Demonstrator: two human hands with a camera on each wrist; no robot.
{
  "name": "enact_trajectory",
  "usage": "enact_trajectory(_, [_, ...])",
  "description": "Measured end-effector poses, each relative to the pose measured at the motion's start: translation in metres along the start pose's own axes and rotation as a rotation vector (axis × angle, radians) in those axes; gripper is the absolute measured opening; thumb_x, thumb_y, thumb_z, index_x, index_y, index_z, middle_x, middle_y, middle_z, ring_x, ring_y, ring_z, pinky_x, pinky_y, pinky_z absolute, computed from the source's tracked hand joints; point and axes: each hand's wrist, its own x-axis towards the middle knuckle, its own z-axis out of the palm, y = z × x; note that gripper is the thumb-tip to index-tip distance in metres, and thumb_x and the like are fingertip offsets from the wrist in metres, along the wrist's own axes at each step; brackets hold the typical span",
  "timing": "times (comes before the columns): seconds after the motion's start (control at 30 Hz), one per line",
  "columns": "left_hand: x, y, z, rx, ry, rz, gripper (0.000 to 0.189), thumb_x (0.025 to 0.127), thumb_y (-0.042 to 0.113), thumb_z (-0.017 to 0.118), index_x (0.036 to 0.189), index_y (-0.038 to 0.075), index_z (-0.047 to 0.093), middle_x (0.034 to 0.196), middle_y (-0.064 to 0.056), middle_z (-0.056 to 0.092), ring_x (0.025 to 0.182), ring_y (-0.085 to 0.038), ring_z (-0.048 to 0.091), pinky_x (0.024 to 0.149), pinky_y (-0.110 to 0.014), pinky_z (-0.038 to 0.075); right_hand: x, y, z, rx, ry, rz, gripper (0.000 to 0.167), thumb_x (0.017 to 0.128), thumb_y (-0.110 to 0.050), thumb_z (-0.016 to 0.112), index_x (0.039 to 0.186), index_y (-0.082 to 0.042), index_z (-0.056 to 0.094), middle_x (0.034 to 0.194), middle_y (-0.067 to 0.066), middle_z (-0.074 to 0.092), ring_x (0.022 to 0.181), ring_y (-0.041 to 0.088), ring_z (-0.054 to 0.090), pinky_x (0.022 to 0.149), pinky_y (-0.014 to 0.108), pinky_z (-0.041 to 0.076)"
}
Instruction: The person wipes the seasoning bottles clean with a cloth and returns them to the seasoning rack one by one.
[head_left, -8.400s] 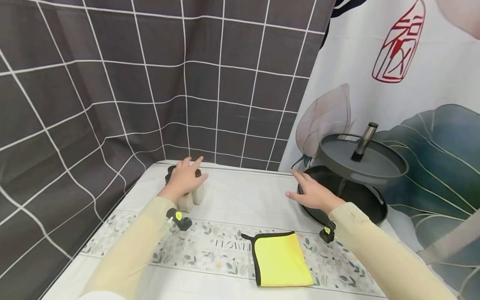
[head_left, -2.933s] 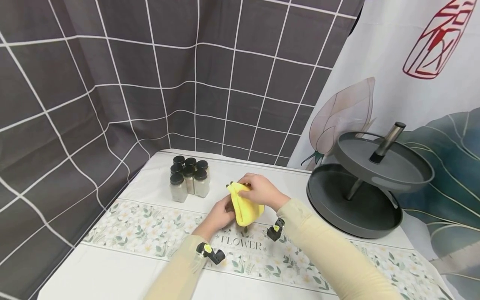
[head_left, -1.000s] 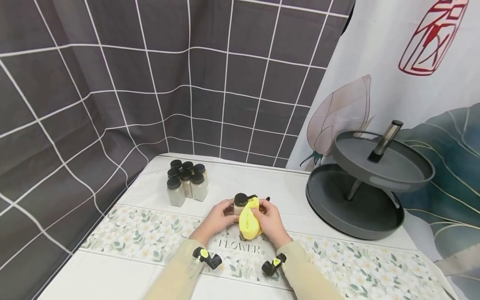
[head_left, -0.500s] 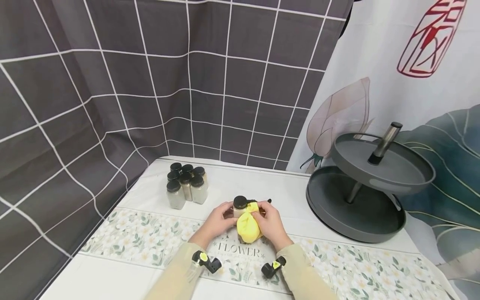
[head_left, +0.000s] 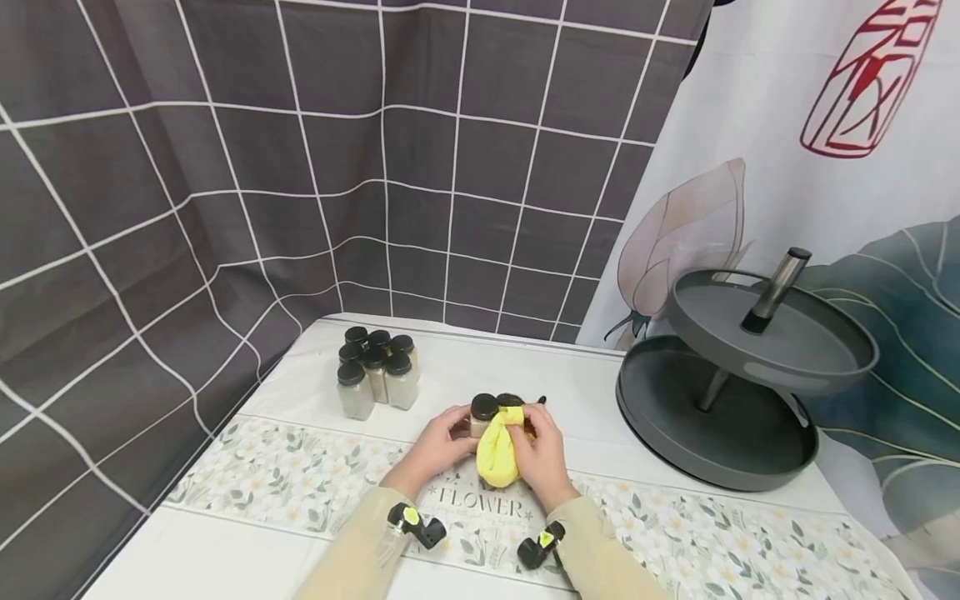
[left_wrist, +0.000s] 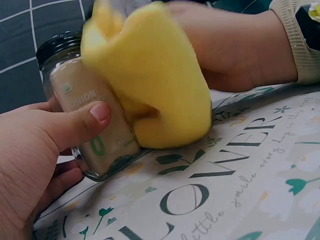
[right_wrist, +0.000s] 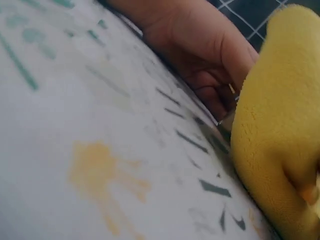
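Observation:
In the head view my left hand [head_left: 441,446] grips a spice jar with a black lid [head_left: 484,407] in the middle of the table. Tan powder fills this glass jar [left_wrist: 75,82], its label partly reading "ONION"; my left thumb lies across the front and the jar leans slightly. My right hand [head_left: 546,454] holds a bunched yellow cloth [head_left: 497,457] with black edging against the jar's right side. Up close in the left wrist view, the cloth [left_wrist: 155,75] is blurred and covers part of the jar. The cloth [right_wrist: 280,105] hides my right fingers in the right wrist view.
Several black-lidded spice jars [head_left: 377,371] stand clustered at the back left. A dark two-tier round tray [head_left: 660,433] is on the right. A floral "FLOWER" band [head_left: 285,475] crosses the white table [head_left: 210,550]. A dark gridded curtain [head_left: 495,167] hangs behind.
The cloth, earlier lying flat at the front, is now bunched in my right hand. My left hand has brought a jar to the middle. Lately the cloth shifts slightly against it.

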Motion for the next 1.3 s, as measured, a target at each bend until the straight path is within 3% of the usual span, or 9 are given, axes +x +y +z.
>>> enact_trajectory(0.1, [0.001,0.000,-0.001,0.015,0.008,-0.008,0.061,0.087,0.017,0.076,0.143,0.006,0.056,0.122,-0.008,0.064,0.114,-0.025,0.065,0.102,-0.036,0.053,0.001,0.000,0.000,0.054,-0.015,-0.048,0.015,0.091,0.004,0.069,0.104,-0.002,0.068,0.108,0.009,0.064,0.101,0.026,0.064,0.091,0.035,0.058])
enact_trajectory(0.3, [0.003,0.000,0.000,0.009,0.012,-0.010,0.059,0.088,0.017,0.075,0.143,0.005,0.056,0.121,-0.008,0.064,0.113,-0.025,0.065,0.101,-0.034,0.054,0.002,0.001,-0.001,-0.167,-0.104,0.032,0.013,0.090,-0.001,0.070,0.101,-0.006,0.067,0.104,0.004,0.065,0.103,0.024,0.066,0.094,0.041,0.057])
enact_trajectory(0.53, [0.005,0.003,0.000,0.016,0.017,0.013,0.060,0.085,0.013,0.075,0.142,0.004,0.056,0.123,-0.009,0.064,0.114,-0.025,0.064,0.101,-0.033,0.053,0.004,0.003,-0.004,-0.050,-0.023,-0.088,0.018,0.089,0.004,0.070,0.105,-0.004,0.068,0.109,0.007,0.064,0.104,0.024,0.064,0.094,0.043,0.056])
enact_trajectory(0.67, [0.005,0.005,0.000,0.021,0.008,0.020,0.058,0.088,0.017,0.075,0.142,0.006,0.057,0.124,-0.008,0.064,0.115,-0.024,0.063,0.103,-0.034,0.053,0.005,0.007,-0.006,-0.088,-0.083,0.033,0.015,0.091,0.000,0.069,0.104,-0.007,0.068,0.106,0.004,0.065,0.101,0.019,0.064,0.092,0.038,0.057])
enact_trajectory(0.77, [0.003,0.004,0.001,-0.018,-0.009,0.037,0.060,0.088,0.019,0.077,0.142,0.006,0.055,0.126,-0.010,0.063,0.118,-0.026,0.062,0.106,-0.039,0.050,0.006,0.011,-0.010,0.076,-0.048,0.195,0.019,0.093,0.002,0.064,0.112,0.000,0.067,0.112,0.011,0.067,0.103,0.018,0.063,0.095,0.032,0.056])
enact_trajectory(0.93, [-0.002,0.004,0.000,-0.213,-0.063,0.059,0.063,0.091,0.002,0.060,0.151,0.005,0.041,0.146,-0.017,0.052,0.136,-0.035,0.048,0.118,-0.048,0.035,0.008,0.021,-0.021,0.475,0.141,0.401,0.029,0.097,0.005,0.054,0.126,0.008,0.059,0.116,0.012,0.067,0.104,0.010,0.065,0.091,0.020,0.055])
enact_trajectory(1.0, [-0.002,0.004,0.000,-0.267,-0.081,0.071,0.065,0.089,-0.005,0.054,0.152,0.002,0.038,0.151,-0.019,0.047,0.141,-0.036,0.043,0.120,-0.047,0.031,0.008,0.024,-0.024,0.550,0.168,0.422,0.030,0.098,0.004,0.053,0.127,0.009,0.058,0.113,0.006,0.067,0.102,0.008,0.065,0.090,0.019,0.056])
enact_trajectory(1.1, [-0.002,0.003,0.001,-0.277,-0.079,0.084,0.061,0.090,-0.007,0.054,0.149,-0.001,0.042,0.147,-0.021,0.052,0.138,-0.036,0.047,0.118,-0.045,0.036,0.008,0.026,-0.024,0.582,0.151,0.407,0.029,0.098,0.003,0.054,0.126,0.009,0.057,0.109,0.000,0.067,0.102,0.008,0.065,0.090,0.020,0.056])
enact_trajectory(1.3, [-0.002,0.006,0.003,-0.166,-0.003,0.051,0.056,0.093,0.008,0.067,0.145,0.006,0.048,0.133,-0.013,0.062,0.126,-0.029,0.058,0.113,-0.040,0.044,0.008,0.024,-0.022,0.558,0.119,0.368,0.028,0.096,0.006,0.056,0.123,0.011,0.058,0.110,0.000,0.068,0.104,0.008,0.065,0.091,0.020,0.055])
